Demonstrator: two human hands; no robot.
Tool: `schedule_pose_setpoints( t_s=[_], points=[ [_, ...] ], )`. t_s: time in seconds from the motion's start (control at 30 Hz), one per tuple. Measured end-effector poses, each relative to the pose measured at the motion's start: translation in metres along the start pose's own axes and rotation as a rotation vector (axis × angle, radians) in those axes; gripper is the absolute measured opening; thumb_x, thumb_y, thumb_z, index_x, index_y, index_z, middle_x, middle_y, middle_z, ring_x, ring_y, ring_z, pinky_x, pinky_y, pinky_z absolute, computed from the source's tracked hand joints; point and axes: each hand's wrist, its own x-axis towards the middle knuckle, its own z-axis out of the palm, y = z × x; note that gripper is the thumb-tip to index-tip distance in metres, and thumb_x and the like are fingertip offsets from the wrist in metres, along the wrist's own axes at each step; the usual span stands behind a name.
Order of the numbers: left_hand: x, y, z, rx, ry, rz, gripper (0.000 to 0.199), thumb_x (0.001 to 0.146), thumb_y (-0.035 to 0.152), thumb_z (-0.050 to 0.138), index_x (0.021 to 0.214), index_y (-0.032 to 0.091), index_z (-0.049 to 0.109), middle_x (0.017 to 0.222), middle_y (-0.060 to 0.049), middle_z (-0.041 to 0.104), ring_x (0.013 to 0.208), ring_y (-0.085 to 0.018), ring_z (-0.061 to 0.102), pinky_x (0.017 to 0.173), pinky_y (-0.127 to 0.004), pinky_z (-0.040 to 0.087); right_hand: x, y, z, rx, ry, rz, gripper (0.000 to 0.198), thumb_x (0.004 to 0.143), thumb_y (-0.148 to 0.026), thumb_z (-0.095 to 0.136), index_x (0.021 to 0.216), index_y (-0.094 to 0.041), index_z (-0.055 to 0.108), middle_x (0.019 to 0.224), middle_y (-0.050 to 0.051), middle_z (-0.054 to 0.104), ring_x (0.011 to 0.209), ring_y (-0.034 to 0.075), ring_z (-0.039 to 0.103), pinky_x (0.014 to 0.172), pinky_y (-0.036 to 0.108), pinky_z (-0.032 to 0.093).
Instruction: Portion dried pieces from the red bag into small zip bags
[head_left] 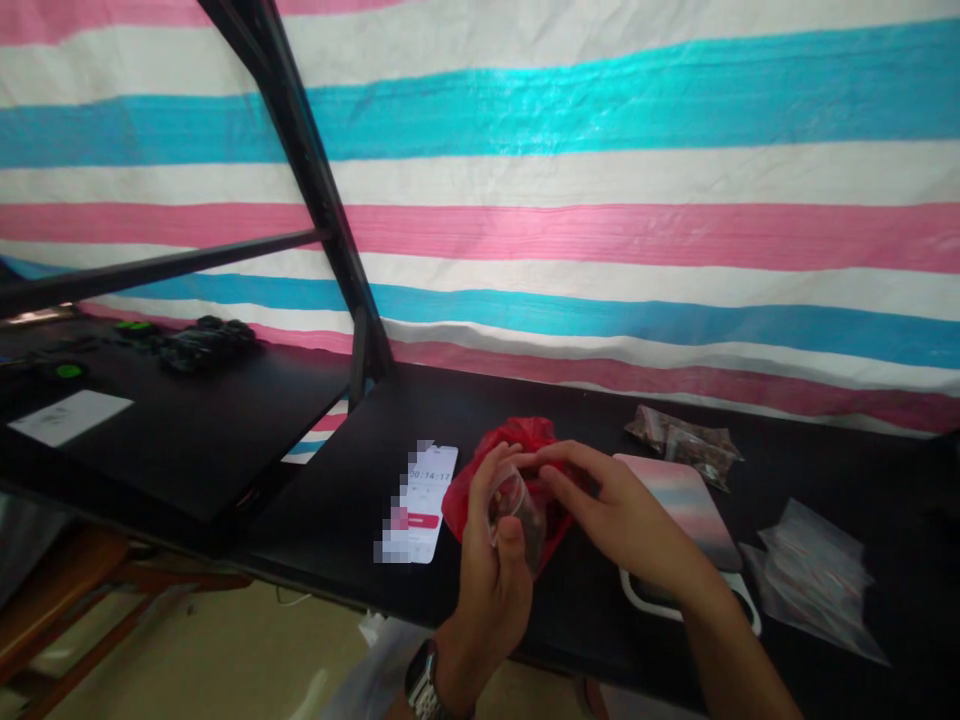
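Note:
My left hand [495, 570] is wrapped round a small clear zip bag [531, 525] with dark brown bits in it. The thumb presses the bag's near side. My right hand [607, 500] reaches in from the right, its thumb and fingertips pinched at the upper edge of the same bag; the exact grip is partly hidden. Behind and beneath the hands lies a crumpled red plastic bag [517, 432], its inside mostly covered by them. Beside my right forearm is a flat scale [675, 500] with a shiny, reflecting top.
Filled clear bags [694, 447] lie behind the scale, and several flat zip bags [814, 575] to its right. A phone [431, 500] showing a timer rests left of the red bag. A black metal frame [315, 190] rises at the left, before a striped sheet [637, 230].

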Motion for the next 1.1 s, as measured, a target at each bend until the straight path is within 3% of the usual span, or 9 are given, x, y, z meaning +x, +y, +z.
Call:
schedule_pose_setpoints(
  t_s=[0.1,0.27,0.37,0.47,0.63,0.73,0.83,1.1],
  points=[
    [-0.002,0.001,0.003,-0.019,-0.081,-0.051,0.057,0.112,0.056,0.036,0.159,0.026,0.047,0.158,-0.015,0.058,0.149,-0.029,0.054,0.125,-0.049,0.044,-0.008,-0.006,-0.006,0.193,-0.079,0.042,0.026,0.105,-0.039,0.061,0.12,-0.026,0.076,0.116,0.004,0.08,0.105,0.022,0.074,0.094,0.035,0.057],
    [-0.004,0.003,0.019,-0.012,-0.239,-0.17,0.063,0.112,0.055,0.029,0.165,0.024,0.042,0.164,-0.017,0.052,0.159,-0.03,0.042,0.133,-0.053,0.032,-0.022,-0.001,-0.022,0.278,-0.096,0.055,0.024,0.101,-0.044,0.067,0.102,-0.022,0.076,0.092,0.002,0.078,0.084,0.018,0.071,0.076,0.029,0.056],
    [-0.002,0.001,0.038,-0.029,-0.264,-0.131,0.062,0.113,0.054,0.031,0.166,0.025,0.039,0.167,-0.016,0.049,0.16,-0.029,0.041,0.133,-0.053,0.031,-0.03,0.008,-0.044,0.215,-0.009,0.087,0.025,0.097,-0.045,0.07,0.097,-0.02,0.075,0.087,0.002,0.075,0.079,0.017,0.067,0.073,0.028,0.053],
    [-0.001,-0.002,0.057,0.001,-0.213,-0.085,0.054,0.114,0.048,0.036,0.162,0.027,0.043,0.166,-0.014,0.051,0.156,-0.027,0.045,0.13,-0.049,0.035,-0.04,0.027,-0.073,0.186,0.13,0.175,0.028,0.095,-0.048,0.069,0.096,-0.021,0.072,0.085,0.002,0.074,0.081,0.019,0.068,0.072,0.029,0.052],
    [-0.006,-0.002,0.073,0.209,-0.18,0.053,0.037,0.114,0.035,0.04,0.145,0.025,0.057,0.145,-0.012,0.062,0.138,-0.025,0.058,0.118,-0.045,0.046,-0.058,0.072,-0.111,-0.003,0.29,0.328,0.025,0.09,-0.046,0.063,0.091,-0.021,0.068,0.079,0.003,0.075,0.075,0.022,0.07,0.069,0.032,0.052],
    [-0.012,0.0,0.078,0.307,-0.211,0.09,0.032,0.112,0.028,0.041,0.136,0.025,0.062,0.134,-0.011,0.063,0.126,-0.024,0.062,0.109,-0.042,0.052,-0.064,0.088,-0.12,-0.26,0.369,0.351,0.022,0.09,-0.039,0.06,0.092,-0.02,0.072,0.082,0.006,0.077,0.076,0.023,0.072,0.072,0.034,0.053],
    [-0.016,0.001,0.081,0.331,-0.231,0.131,0.03,0.111,0.023,0.041,0.13,0.025,0.065,0.128,-0.009,0.064,0.121,-0.022,0.064,0.103,-0.037,0.054,-0.065,0.093,-0.125,-0.421,0.492,0.282,0.023,0.089,-0.036,0.062,0.097,-0.019,0.077,0.091,0.008,0.079,0.086,0.025,0.073,0.084,0.038,0.054],
    [-0.021,0.005,0.08,0.325,-0.277,0.269,0.03,0.106,0.012,0.044,0.119,0.024,0.068,0.113,-0.006,0.066,0.104,-0.018,0.069,0.091,-0.03,0.058,-0.072,0.097,-0.142,-0.399,0.593,0.269,0.024,0.09,-0.033,0.059,0.098,-0.021,0.079,0.098,0.009,0.081,0.093,0.025,0.075,0.091,0.039,0.056]
  ],
)
